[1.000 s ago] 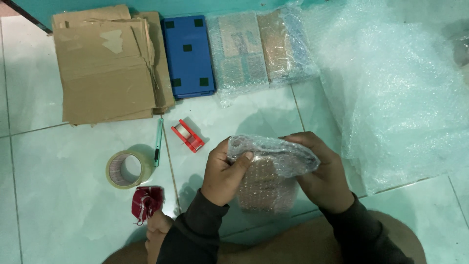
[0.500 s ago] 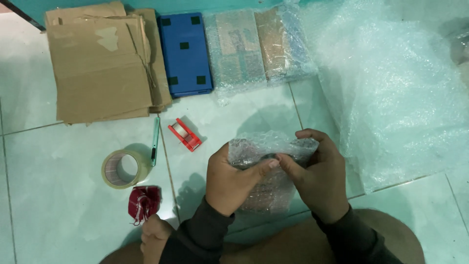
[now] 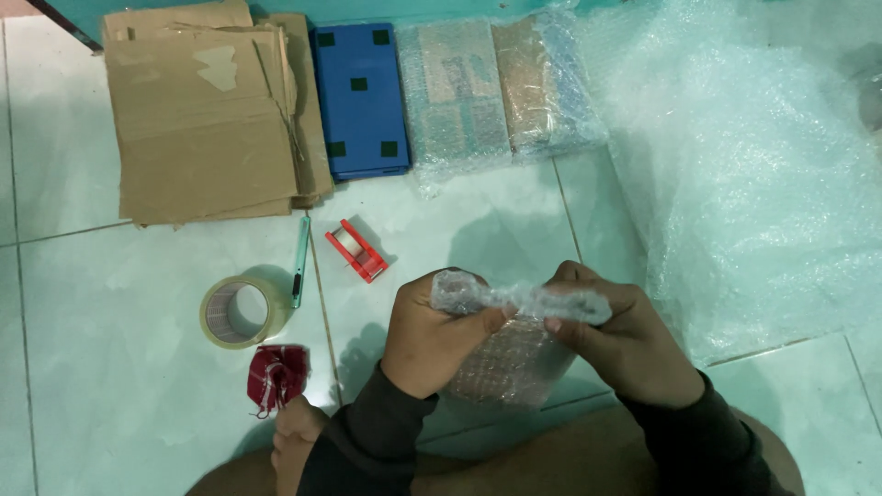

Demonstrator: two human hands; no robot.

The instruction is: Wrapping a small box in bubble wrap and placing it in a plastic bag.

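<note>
2 hands: both clamped on 1 bubble-wrapped parcel (image 3: 503, 363), held near the person, above the tiled floor (image 3: 119, 386).
Left hand (image 3: 430, 332): closed on the parcel's left side, thumb pressing the bunched wrap along its far edge.
Right hand (image 3: 617, 342): closed on the right side, fingers pinching the same twisted wrap.
Parcel: brownish under the clear wrap, between the 2 hands, in the near middle of the scene.
Left of the hands: roll of brown packing tape (image 3: 236, 312), green utility knife (image 3: 300, 261) just beside it, small red tape dispenser (image 3: 356, 250), red-and-white cloth item (image 3: 276, 377) near a bare foot (image 3: 296, 439).
Far side: flattened cardboard (image 3: 207, 115), blue box (image 3: 359, 99), 2 bubble-wrapped packages (image 3: 501, 87) in a row.
Right: large loose bubble wrap sheet (image 3: 763, 174) spread on the floor.
</note>
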